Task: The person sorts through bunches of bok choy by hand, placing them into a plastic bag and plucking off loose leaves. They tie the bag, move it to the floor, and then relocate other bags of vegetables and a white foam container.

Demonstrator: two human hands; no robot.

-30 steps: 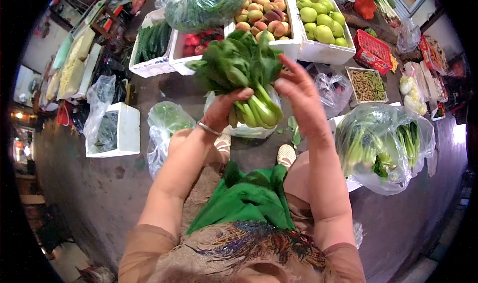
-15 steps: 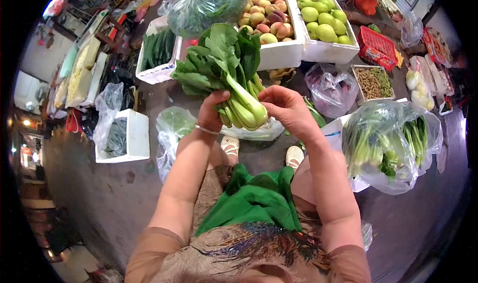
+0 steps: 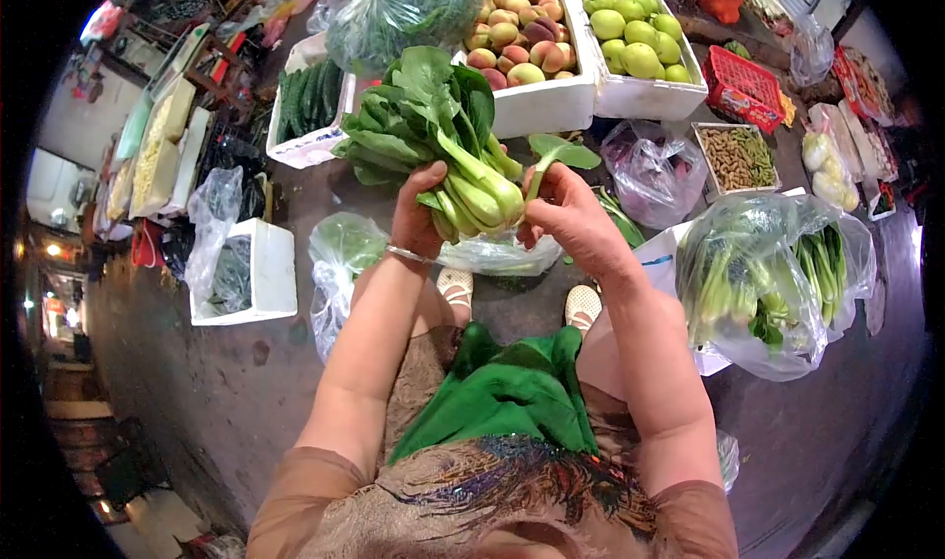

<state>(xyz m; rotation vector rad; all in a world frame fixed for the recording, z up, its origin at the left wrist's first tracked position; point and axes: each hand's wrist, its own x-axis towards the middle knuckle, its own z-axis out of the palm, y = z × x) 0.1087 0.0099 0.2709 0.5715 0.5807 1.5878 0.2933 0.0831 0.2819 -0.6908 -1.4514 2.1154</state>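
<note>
My left hand (image 3: 419,210) is closed around a bunch of bok choy (image 3: 477,190), its pale stems toward me and its dark leaves pointing away to the left. Just right of the bunch, my right hand (image 3: 563,210) pinches a single bok choy leaf (image 3: 561,153) by its stem. That leaf is apart from the bunch, with its green blade sticking up above my fingers. Below the bunch, a clear plastic bag (image 3: 502,256) lies on the floor between my feet, partly hidden by the vegetables and my hands.
White foam boxes hold peaches (image 3: 517,37), green fruit (image 3: 640,42) and cucumbers (image 3: 308,101). Bagged leafy greens (image 3: 758,283) stand at right, a bag of greens (image 3: 349,249) at left. Farther right are a red basket (image 3: 745,87) and a tray of peanuts (image 3: 733,157).
My right hand has moved slightly right, away from the bunch, and a single leaf has come off with it. My left hand keeps its hold on the bok choy.
</note>
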